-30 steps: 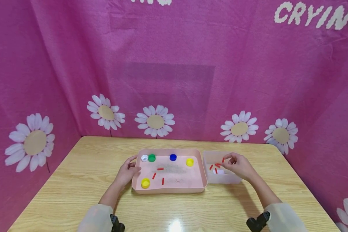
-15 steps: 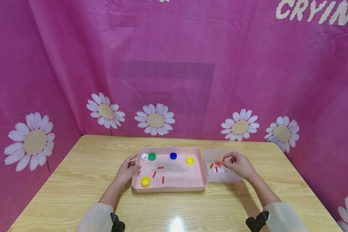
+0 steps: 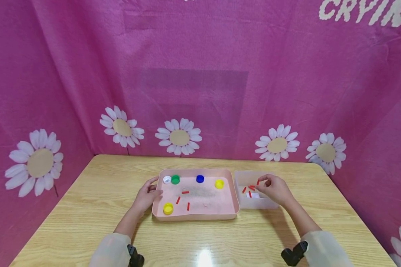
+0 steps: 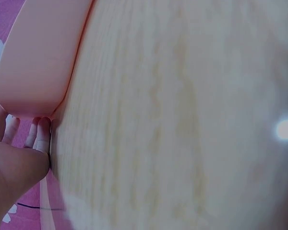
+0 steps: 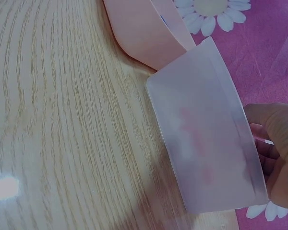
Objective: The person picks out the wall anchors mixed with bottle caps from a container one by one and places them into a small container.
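Pink tray [image 3: 217,202] sits on the wooden table [image 3: 173,241]. Translucent box [image 3: 258,204] stands just beside the tray's right side. On my remote feed, left hand [image 3: 145,198] grips the tray's left wall, thumb over the rim, fingers outside. Right hand [image 3: 275,189] is over the box, right of the tray. Inside the tray I count 5 caps: 2 yellow [image 3: 219,184], 1 blue [image 3: 200,179], 1 green [image 3: 175,179], 1 white [image 3: 167,180]. Smallest, red sticks: 1 [image 3: 258,183] pinched between right thumb and forefinger, 3 [image 3: 188,206] loose in the tray, more in the box.

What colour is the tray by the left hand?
The tray is light pink, clearest in the head view.
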Tool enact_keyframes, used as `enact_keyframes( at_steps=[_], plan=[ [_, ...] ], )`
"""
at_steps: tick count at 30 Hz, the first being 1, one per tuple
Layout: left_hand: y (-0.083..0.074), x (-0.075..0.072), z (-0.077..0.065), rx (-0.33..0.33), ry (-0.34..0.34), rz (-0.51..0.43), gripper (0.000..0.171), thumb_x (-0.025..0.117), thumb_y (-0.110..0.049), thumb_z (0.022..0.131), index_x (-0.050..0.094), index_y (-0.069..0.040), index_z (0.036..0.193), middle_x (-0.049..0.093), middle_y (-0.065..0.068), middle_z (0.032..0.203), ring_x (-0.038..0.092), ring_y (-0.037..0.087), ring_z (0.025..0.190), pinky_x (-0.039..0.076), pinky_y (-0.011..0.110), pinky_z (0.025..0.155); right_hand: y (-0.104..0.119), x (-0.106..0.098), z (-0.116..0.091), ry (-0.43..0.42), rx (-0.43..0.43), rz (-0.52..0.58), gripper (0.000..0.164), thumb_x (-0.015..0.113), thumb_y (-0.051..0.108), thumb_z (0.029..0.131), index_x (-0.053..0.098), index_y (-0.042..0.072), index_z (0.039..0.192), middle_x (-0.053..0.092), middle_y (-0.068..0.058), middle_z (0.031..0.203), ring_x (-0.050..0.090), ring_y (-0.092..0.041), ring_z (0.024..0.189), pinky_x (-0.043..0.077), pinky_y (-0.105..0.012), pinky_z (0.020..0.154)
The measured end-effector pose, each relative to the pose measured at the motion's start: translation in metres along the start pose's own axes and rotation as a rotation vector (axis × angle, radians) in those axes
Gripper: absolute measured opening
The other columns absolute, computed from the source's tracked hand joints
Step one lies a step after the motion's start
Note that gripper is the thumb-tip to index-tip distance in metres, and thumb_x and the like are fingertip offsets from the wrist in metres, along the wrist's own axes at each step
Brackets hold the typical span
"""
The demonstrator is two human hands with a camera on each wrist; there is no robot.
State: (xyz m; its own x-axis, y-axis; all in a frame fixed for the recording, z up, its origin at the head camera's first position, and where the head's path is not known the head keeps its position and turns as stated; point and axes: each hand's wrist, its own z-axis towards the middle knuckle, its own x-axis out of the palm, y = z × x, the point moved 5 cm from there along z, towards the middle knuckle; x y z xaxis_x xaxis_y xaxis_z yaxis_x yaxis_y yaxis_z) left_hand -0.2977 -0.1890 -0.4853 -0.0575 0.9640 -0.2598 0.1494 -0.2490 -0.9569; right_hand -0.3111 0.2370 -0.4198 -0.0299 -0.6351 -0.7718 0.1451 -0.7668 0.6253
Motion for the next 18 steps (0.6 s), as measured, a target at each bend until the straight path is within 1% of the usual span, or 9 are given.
enact_keyframes(
  at_steps=[7,12,18],
  plan=[
    [0.0010,0.0000,-0.0002,0.018,0.006,0.000,0.056,0.056,-0.009,0.091,0.035,-0.011,0.143,0.049,0.025,0.127,0.053,0.026,0.106,0.050,0.029,0.086,-0.0008,0.0005,0.0005,0.002,-0.002,-0.006,0.034,0.068,0.019,0.082,0.062,-0.003,0.107,0.056,-0.006,0.074,0.048,-0.014,0.066,0.040,-0.026,0.057],
    [0.0019,0.0003,0.0018,0.008,0.003,0.003,0.056,0.055,-0.009,0.091,0.035,-0.013,0.143,0.049,0.022,0.127,0.053,0.025,0.106,0.050,0.027,0.086,-0.0008,-0.0001,-0.0001,0.007,0.007,-0.003,0.036,0.067,0.020,0.083,0.062,-0.004,0.109,0.057,-0.008,0.078,0.049,-0.015,0.068,0.041,-0.027,0.058],
    [0.0009,-0.0001,0.0006,0.005,0.005,0.006,0.056,0.055,-0.010,0.091,0.035,-0.012,0.143,0.049,0.023,0.127,0.052,0.026,0.107,0.050,0.030,0.087,0.0017,-0.0027,-0.0013,-0.008,-0.011,0.000,0.034,0.066,0.020,0.085,0.062,-0.003,0.109,0.059,-0.008,0.078,0.050,-0.014,0.068,0.041,-0.027,0.058]
  ],
)
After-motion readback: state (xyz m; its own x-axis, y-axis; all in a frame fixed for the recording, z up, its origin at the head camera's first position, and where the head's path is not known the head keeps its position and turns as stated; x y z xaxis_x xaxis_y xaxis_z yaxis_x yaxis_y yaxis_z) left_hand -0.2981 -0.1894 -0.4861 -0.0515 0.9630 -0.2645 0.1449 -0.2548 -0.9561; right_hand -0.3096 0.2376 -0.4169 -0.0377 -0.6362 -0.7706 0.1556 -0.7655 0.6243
